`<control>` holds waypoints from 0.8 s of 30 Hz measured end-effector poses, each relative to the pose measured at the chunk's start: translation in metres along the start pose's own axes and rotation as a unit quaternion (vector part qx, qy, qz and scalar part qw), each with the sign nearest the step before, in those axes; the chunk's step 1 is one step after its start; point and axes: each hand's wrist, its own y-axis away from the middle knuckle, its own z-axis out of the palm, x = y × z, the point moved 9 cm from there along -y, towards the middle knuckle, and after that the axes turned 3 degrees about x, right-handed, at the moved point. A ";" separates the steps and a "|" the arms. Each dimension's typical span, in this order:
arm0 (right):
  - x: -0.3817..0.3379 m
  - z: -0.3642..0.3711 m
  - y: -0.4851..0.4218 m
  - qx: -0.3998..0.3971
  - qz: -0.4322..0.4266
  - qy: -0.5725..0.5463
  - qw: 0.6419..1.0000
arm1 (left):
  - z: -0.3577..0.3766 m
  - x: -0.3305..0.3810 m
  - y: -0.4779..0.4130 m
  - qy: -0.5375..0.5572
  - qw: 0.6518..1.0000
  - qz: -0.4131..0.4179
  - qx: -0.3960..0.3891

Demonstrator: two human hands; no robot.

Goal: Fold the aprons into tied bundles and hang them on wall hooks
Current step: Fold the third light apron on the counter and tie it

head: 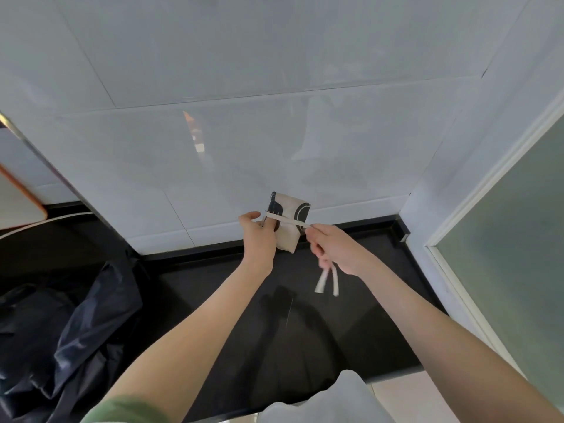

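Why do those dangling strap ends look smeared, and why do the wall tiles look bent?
Head view: the strap ends under the right hand are motion-blurred, while the folded apron in the left hand looks sharper. The wide-angle lens bows the wall tile seams.

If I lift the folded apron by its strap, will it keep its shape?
Probably light: the left hand alone grips the folded apron. Likely soft; it may unfold, since no knot shows on the strap. Its ends dangle limp below the right hand.

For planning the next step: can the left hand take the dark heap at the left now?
Probably not yet: the left hand holds the folded apron; otherwise the way to the heap looks free.
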 end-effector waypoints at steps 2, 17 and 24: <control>0.000 -0.009 0.000 0.022 -0.007 0.049 0.999 | -0.002 -0.016 -0.004 0.023 0.999 -0.046 0.012; 0.028 0.009 -0.016 0.024 0.069 -0.036 0.997 | -0.010 -0.058 -0.006 0.123 0.978 -0.156 -0.060; 0.077 0.041 -0.032 0.020 0.136 -0.007 0.990 | -0.056 -0.094 -0.014 -0.107 0.978 -0.162 -0.078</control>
